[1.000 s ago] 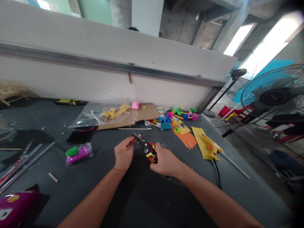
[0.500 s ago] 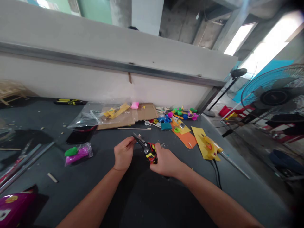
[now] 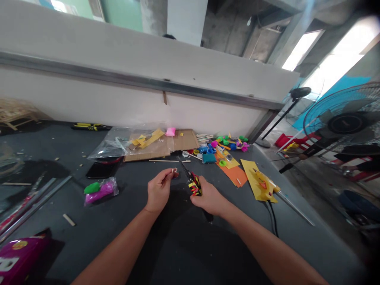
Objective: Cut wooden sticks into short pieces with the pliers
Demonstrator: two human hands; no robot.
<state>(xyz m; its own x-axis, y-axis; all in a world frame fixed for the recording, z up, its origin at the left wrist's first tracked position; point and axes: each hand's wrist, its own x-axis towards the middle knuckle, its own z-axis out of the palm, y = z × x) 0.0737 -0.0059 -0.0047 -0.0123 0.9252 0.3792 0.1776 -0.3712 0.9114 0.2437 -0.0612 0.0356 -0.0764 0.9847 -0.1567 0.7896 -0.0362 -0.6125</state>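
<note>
My right hand [image 3: 211, 196] is wrapped round the red, yellow and black handles of a pair of shears [image 3: 193, 183]. Their dark blades point away and to the left, toward the back of the dark table [image 3: 190, 245]. Left of them, my left hand [image 3: 158, 189] pinches a small pale piece [image 3: 174, 170] at its fingertips, too small to tell exactly, perhaps wood. The blades and that piece are apart. Behind both hands a thin wooden stick [image 3: 166, 160] lies on the table.
A yellow glue gun [image 3: 263, 186] rests on yellow paper at the right. Flattened cardboard [image 3: 148, 154], a plastic bag [image 3: 103, 146] and colourful clay pieces [image 3: 228, 141] line the back. At left are a dark phone [image 3: 99, 170], bagged clay [image 3: 102, 190] and a purple object [image 3: 20, 253].
The shears' blades have moved right, away from my left fingertips, and now point more steeply forward. My left hand has turned slightly, showing the pale piece. The view has shifted a little.
</note>
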